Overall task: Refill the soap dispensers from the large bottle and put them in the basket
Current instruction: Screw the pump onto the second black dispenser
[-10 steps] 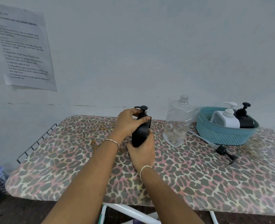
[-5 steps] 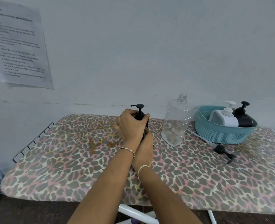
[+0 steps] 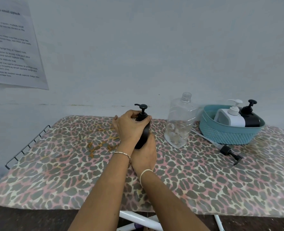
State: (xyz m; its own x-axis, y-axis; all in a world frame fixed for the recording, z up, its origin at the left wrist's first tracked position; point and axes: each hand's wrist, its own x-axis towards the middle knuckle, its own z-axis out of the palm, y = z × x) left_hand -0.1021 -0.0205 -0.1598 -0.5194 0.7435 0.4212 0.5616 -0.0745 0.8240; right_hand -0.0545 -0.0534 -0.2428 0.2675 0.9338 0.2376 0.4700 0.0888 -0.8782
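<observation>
On the leopard-print ironing board [image 3: 54, 172], both hands are gripping one black dispenser [image 3: 144, 132], which is tilting slightly: left hand [image 3: 129, 127] is wrapping fingers around its pump collar, right hand [image 3: 144, 155] is clasping its base. Beside it, one clear large bottle [image 3: 179, 120] is standing uncapped (nearly empty). One teal basket [image 3: 226, 135] is holding two dispensers: one white [image 3: 229, 117], one black [image 3: 252, 117]. One loose pump [image 3: 228, 150] is lying just in front of the basket.

Bare forearms; L wrist chain bracelet [image 3: 122, 154], R wrist pale band [image 3: 144, 174], maybe elastic.
</observation>
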